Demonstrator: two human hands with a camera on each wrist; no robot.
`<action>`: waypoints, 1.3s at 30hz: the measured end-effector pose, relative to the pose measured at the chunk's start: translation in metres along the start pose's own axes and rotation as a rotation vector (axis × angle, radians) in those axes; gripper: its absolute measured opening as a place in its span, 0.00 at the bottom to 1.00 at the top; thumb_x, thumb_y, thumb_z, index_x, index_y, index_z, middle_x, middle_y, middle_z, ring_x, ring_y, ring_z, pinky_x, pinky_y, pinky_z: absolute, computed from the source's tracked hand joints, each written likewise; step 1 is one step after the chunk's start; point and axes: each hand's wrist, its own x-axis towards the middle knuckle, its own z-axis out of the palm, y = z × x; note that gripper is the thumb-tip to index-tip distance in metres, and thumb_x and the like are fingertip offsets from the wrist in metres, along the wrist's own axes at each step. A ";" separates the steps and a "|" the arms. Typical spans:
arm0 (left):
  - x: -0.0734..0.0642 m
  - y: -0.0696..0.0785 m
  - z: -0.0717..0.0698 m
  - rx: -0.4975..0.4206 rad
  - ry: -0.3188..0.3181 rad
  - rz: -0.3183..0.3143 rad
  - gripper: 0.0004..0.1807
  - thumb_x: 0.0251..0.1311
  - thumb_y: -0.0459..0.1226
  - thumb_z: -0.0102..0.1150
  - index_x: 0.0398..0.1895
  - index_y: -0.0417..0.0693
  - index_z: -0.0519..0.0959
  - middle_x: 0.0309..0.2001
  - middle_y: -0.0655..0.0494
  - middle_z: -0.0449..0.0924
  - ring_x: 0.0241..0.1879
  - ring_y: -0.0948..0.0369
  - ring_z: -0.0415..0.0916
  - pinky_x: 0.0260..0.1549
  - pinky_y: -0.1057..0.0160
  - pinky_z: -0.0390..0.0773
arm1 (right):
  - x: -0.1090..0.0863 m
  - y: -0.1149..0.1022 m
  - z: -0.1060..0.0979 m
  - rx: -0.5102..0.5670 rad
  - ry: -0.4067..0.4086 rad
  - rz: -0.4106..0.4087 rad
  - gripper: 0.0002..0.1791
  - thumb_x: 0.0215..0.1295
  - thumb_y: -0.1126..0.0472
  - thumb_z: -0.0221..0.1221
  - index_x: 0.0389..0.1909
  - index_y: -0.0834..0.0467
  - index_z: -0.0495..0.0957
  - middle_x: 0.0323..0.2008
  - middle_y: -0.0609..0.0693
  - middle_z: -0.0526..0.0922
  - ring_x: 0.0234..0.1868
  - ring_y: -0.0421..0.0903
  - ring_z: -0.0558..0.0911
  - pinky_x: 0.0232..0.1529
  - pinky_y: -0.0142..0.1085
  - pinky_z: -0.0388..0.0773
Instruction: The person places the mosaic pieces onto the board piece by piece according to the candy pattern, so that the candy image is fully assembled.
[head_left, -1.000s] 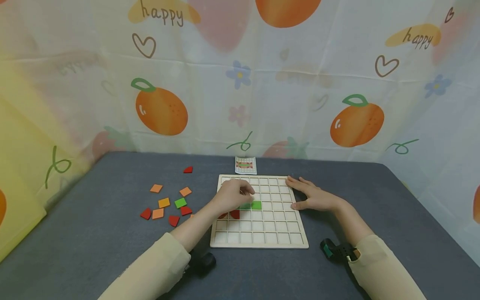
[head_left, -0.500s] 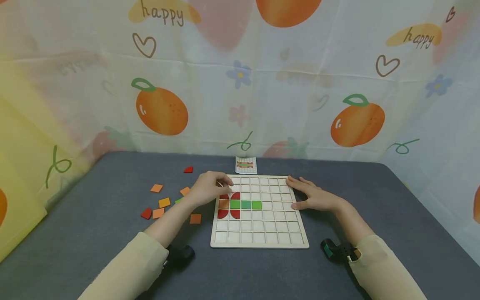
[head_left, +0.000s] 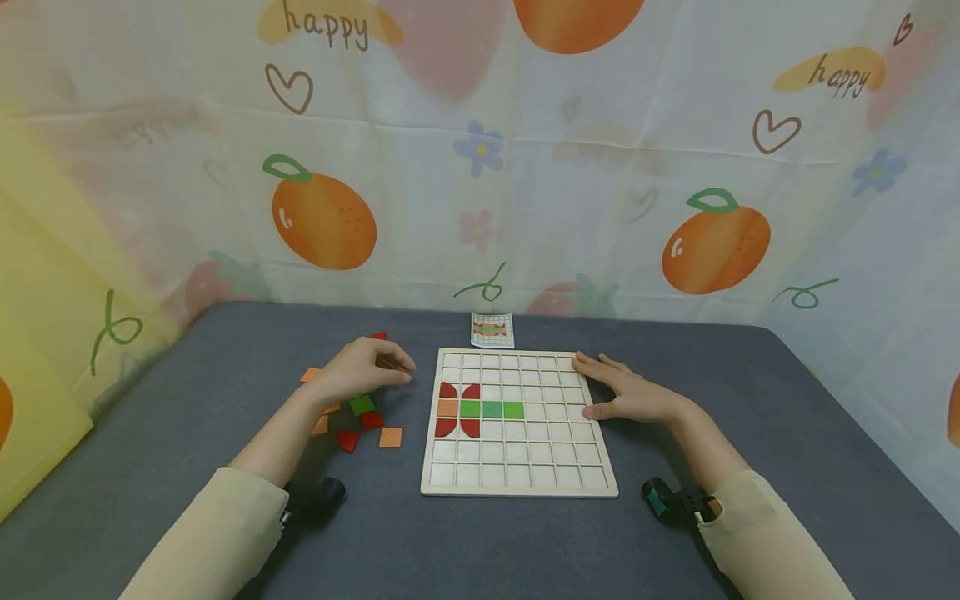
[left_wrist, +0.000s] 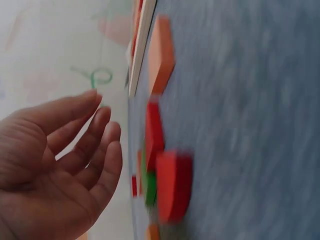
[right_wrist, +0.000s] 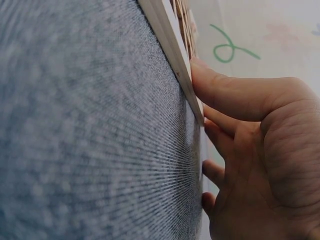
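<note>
My left hand [head_left: 365,367] hovers over the loose pieces left of the board, its fingers loosely bent. In the left wrist view nothing shows between thumb and fingertips. My right hand [head_left: 630,393] rests on the right edge of the pale wooden grid board [head_left: 566,477], fingers spread and thumb touching the frame. Set in the board's left cells are several red quarter-round pieces [head_left: 446,428], one orange square tile [head_left: 447,408] and a row of green square tiles [head_left: 513,410]. Below the left hand lie a loose green tile [head_left: 362,405] and a red quarter-round piece [head_left: 348,442].
Behind the board lies a small pattern card [head_left: 492,330] with a gridded picture. Another loose orange tile [head_left: 391,437] lies near the board's left side. The dark table [head_left: 517,550] ends at a printed curtain [head_left: 562,233]. Black wrist cameras hang below both sleeves.
My left hand has moved left, off the board to above the loose pieces, uncovering the red, orange and green tiles in the grid. The right hand has stayed on the board's edge.
</note>
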 end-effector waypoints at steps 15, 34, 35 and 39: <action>-0.020 -0.044 -0.036 -0.178 -0.224 -0.020 0.19 0.60 0.37 0.65 0.54 0.39 0.80 0.56 0.40 0.81 0.44 0.61 0.82 0.46 0.63 0.80 | 0.002 0.000 0.000 -0.003 -0.003 -0.005 0.51 0.63 0.45 0.64 0.79 0.56 0.47 0.80 0.59 0.41 0.79 0.69 0.32 0.67 0.75 0.31; -0.020 -0.064 -0.038 -0.161 -0.346 0.064 0.20 0.56 0.30 0.66 0.53 0.37 0.81 0.55 0.38 0.80 0.42 0.65 0.79 0.41 0.66 0.82 | 0.001 0.002 0.000 -0.008 0.000 0.004 0.51 0.62 0.44 0.64 0.78 0.56 0.48 0.80 0.59 0.42 0.79 0.69 0.33 0.67 0.75 0.32; -0.021 -0.064 -0.038 -0.157 -0.342 0.062 0.20 0.55 0.30 0.66 0.53 0.37 0.81 0.55 0.38 0.80 0.42 0.65 0.79 0.40 0.66 0.82 | 0.001 0.002 0.000 -0.008 0.000 0.004 0.51 0.62 0.44 0.64 0.78 0.56 0.49 0.80 0.59 0.42 0.79 0.69 0.33 0.67 0.75 0.32; -0.021 -0.063 -0.038 -0.156 -0.333 0.067 0.20 0.55 0.30 0.67 0.53 0.37 0.82 0.54 0.38 0.81 0.42 0.65 0.79 0.40 0.66 0.82 | 0.001 0.001 0.000 -0.009 -0.001 0.003 0.51 0.62 0.44 0.64 0.79 0.56 0.48 0.80 0.59 0.42 0.79 0.69 0.33 0.67 0.75 0.32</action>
